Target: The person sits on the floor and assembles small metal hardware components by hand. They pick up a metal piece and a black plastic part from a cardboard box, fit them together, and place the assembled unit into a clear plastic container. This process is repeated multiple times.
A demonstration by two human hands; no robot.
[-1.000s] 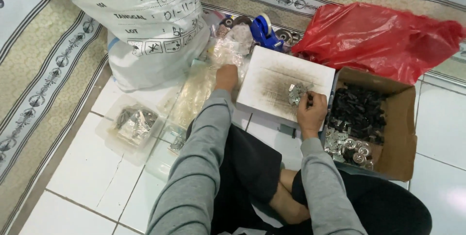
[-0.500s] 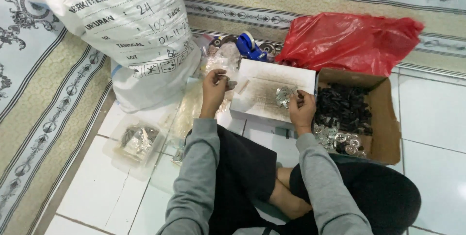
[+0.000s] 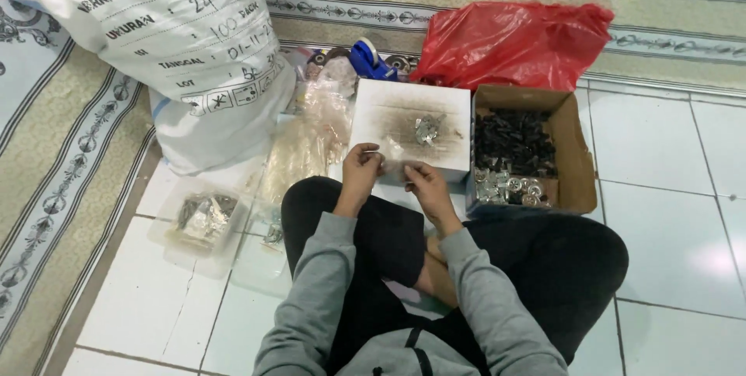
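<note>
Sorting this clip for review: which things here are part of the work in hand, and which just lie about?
In use: left hand, right hand, small clear bag between them, white board, metal bits, cardboard box.

Lying about: white sack, red bag, blue tape roller, plastic tub.

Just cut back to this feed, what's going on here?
A person sits cross-legged on the tiled floor, holding a small clear bag between the left hand and right hand, just in front of a white box with a few small metal parts on top. To the right, a cardboard box holds dark and silvery parts. A large white sack, a red bag and a plastic tub lie around.
</note>
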